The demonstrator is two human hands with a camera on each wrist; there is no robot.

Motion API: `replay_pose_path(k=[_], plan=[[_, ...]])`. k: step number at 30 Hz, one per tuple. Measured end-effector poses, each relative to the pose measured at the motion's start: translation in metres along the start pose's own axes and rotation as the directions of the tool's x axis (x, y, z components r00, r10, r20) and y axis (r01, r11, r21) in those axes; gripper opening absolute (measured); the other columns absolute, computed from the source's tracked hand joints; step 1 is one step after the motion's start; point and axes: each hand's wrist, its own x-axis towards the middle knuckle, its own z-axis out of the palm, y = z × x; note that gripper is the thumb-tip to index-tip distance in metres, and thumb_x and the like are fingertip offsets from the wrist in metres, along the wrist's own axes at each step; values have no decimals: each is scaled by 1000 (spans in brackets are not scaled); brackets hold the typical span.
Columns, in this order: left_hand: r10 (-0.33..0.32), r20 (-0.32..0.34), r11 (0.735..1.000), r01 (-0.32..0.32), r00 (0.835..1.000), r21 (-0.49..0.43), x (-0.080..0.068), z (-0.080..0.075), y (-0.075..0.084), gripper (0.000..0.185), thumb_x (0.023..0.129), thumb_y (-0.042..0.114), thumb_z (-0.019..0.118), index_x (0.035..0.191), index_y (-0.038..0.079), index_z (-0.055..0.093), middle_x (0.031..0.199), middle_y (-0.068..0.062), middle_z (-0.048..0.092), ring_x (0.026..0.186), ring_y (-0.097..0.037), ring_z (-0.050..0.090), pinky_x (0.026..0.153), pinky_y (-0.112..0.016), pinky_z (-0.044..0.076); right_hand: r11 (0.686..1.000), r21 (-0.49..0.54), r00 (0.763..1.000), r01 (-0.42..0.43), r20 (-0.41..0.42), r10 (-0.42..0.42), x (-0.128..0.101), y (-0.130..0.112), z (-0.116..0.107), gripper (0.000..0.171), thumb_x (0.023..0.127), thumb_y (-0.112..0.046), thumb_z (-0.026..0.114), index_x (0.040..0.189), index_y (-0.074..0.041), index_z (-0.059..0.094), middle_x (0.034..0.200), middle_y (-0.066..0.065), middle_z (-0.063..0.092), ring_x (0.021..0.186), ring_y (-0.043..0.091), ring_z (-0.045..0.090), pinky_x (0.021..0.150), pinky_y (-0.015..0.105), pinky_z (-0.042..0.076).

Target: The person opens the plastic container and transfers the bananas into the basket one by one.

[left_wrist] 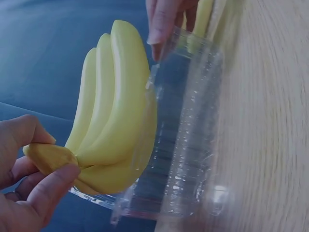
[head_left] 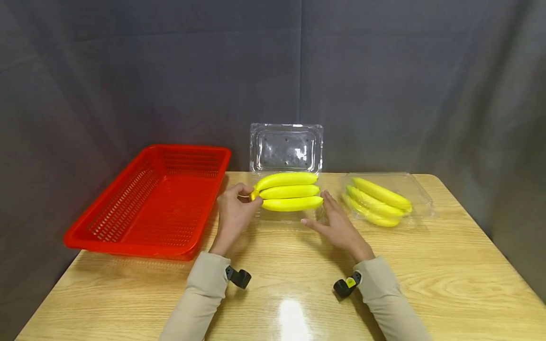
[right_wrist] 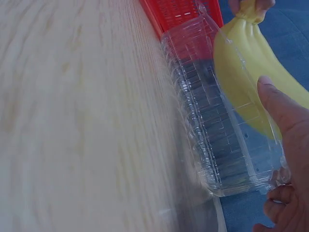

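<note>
Nearest, the left hand (head_left: 232, 215) is pinching the stem end of the banana bunch (head_left: 289, 191) between thumb and curled fingers, while the right hand (head_left: 337, 225) is resting with straight, relaxed fingers against the right end of the clear clamshell tray (head_left: 285, 215), steadying it without gripping. The bunch is sitting in or just over that tray, near the middle of the wooden table (head_left: 448, 265), its tips pointing toward the right hand. Doing this well probably means keeping the pinch firm on the stem, holding the bunch level, and pressing the light tray down so it is not sliding or tipping. Further left, the red basket (head_left: 158, 199) is lying beside the tray; further right, a second clear tray (head_left: 420, 194) is holding another banana bunch (head_left: 377, 201). Behind, the hinged lid (head_left: 286, 148) is standing upright against the dark cloth backdrop (head_left: 128, 71). Whether the bunch is fully resting on the tray floor is hard to tell, since the clear plastic is nearly vanishing against the wood, and the wrist views are cutting off both hands and the banana tips.
</note>
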Motion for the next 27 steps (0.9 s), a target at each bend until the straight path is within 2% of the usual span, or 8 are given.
replay_pose_path(k=[3, 8, 15, 22, 27], plan=[[16, -22, 1000, -17, 1000, -12, -2, -4, 4, 12, 72, 3, 72, 84, -1, 71, 82, -10, 68, 68, -20, 66, 63, -30, 55, 1000, -12, 1000, -5, 5, 5, 0, 0, 1, 105, 87, -65, 56, 153, 3, 10, 160, 14, 0, 144, 37, 6, 112, 56, 13], [49, -65, 998, -51, 997, -28, -2, -12, 8, 12, 71, 1, 72, 83, -3, 71, 80, -11, 67, 66, -21, 65, 61, -28, 54, 1000, -12, 1000, -13, 6, 14, -1, -1, 1, 108, 85, -67, 57, 153, 2, 10, 160, 14, -1, 145, 35, 5, 112, 55, 13], [58, -78, 998, -60, 995, -26, -2, -21, 16, 14, 72, 2, 74, 84, -3, 72, 81, -11, 67, 68, -23, 66, 61, -24, 53, 1000, -10, 1000, -14, -5, 14, 2, -1, 0, 108, 84, -68, 57, 153, 1, 9, 160, 13, -1, 145, 34, 5, 112, 55, 14], [59, -78, 998, -62, 995, -34, -4, -33, 24, 14, 73, 3, 74, 86, -3, 71, 83, -11, 67, 71, -24, 67, 65, -29, 56, 1000, -18, 1000, -14, 6, 14, 7, -3, 1, 105, 86, -63, 59, 154, -1, 8, 160, 12, 0, 145, 31, 5, 113, 53, 14], [91, -83, 996, -91, 992, 2, -5, -47, 27, 14, 75, 4, 74, 87, -2, 71, 84, -9, 66, 74, -24, 65, 67, -30, 54, 1000, -17, 1000, -11, 13, 11, 11, -4, -1, 104, 87, -63, 57, 153, 1, 10, 160, 16, 3, 145, 31, 6, 113, 53, 15]])
